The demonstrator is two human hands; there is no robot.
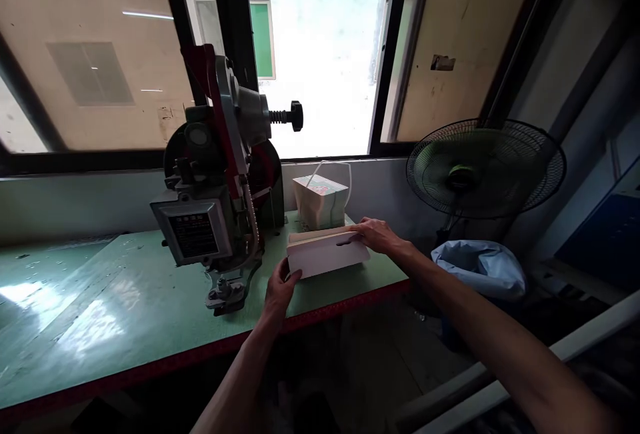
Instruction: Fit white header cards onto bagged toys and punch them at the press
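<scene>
A white card piece (327,262) with a small dark slot near its upper right is tilted toward me above the green table. My left hand (281,291) grips its lower left corner, the thumb on the front face. At the upper right corner, my right hand (380,235) is closed over the edge, with its fingertips partly hidden. A cream-coloured layer shows behind the card's top edge; I cannot tell whether it is joined on. Just behind stands a stack of printed cards (323,204) with a white strap looped above it.
Left of my hands stands a bench machine (220,174) with a black knob and a metal plate. The green table (150,301) has a red front edge. On the right are a fan (485,167) and a bin with a pale liner (480,267). A window is behind.
</scene>
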